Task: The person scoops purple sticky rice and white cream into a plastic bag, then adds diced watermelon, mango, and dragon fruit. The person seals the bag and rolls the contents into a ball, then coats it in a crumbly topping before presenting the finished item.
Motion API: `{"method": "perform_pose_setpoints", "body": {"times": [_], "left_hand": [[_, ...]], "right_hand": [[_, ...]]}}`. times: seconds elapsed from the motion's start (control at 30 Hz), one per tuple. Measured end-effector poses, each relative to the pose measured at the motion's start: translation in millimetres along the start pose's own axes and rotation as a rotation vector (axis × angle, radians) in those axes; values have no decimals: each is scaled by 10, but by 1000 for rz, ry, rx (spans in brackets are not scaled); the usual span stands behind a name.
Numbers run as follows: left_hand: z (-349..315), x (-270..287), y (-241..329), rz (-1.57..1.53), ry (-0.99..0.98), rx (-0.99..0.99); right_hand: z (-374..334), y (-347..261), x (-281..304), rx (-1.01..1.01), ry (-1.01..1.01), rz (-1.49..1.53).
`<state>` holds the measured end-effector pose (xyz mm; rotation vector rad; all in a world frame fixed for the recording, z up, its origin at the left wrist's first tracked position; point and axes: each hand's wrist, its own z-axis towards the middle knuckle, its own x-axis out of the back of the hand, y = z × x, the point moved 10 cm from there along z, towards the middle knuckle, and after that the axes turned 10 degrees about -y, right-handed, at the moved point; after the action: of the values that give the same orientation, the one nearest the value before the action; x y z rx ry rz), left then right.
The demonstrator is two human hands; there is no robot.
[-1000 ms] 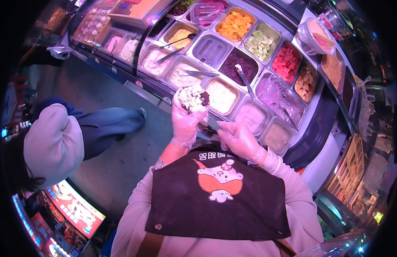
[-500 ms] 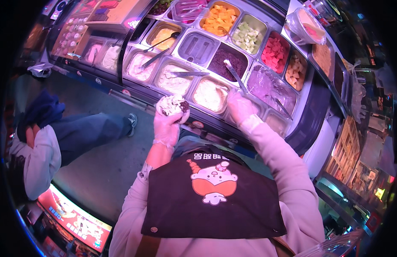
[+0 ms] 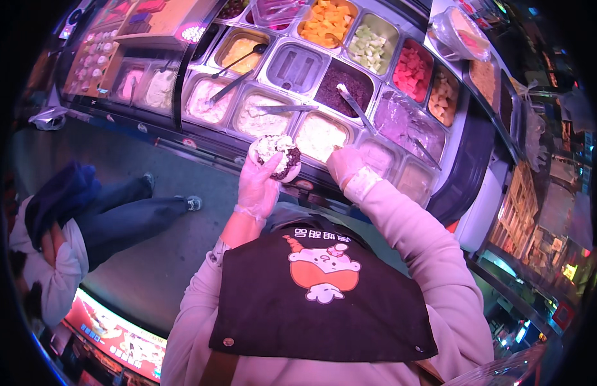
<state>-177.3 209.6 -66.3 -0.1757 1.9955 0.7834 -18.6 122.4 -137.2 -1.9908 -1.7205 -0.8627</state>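
Observation:
My left hand, in a thin clear glove, holds up a round rice ball of white and dark purple rice, heaped with pale filling. My right hand, also gloved, reaches over the front rim of the counter beside a tub of white filling; its fingers curl down and I cannot tell whether they hold anything. A dark tub with a metal spoon lies just beyond. A black apron with a cartoon print covers my chest.
A steel counter holds several tubs: creamy fillings, orange, green and red cubes, purple rice under film. A person in jeans and a pale top stands on the left. Lit signs glow at the lower left.
The view has swung closer to the counter. My right hand moved from near my chest up to the tubs' front rim. My left hand kept the rice ball raised.

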Motion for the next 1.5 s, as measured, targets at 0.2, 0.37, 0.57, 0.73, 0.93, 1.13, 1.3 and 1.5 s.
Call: {"method": "perform_pose_setpoints", "body": {"times": [0.2,0.37,0.57,0.73,0.93,1.13,1.3,1.5], "left_hand": [[85,12,69,-47,-30,31],[182,102,109,52,-27,12],[282,212,162,39,10,27],[344,24,217,-159,-120,69],[394,-176,107,209,-141,-12],[275,-570,203,645,-183,-312],[275,-650,130,606,-98,-403],[388,-475,110,521,24,-467]], "right_hand": [[-178,1,178,92,-73,150],[-106,305,26,56,-101,290],[-245,810,-699,-49,-243,1462],[-1264,426,-62,-149,-25,1981],[-1561,17,330,135,185,2077],[-1655,-86,516,97,314,1922],[-1680,-177,663,204,301,1840],[-1632,5,643,215,327,1672]]}}
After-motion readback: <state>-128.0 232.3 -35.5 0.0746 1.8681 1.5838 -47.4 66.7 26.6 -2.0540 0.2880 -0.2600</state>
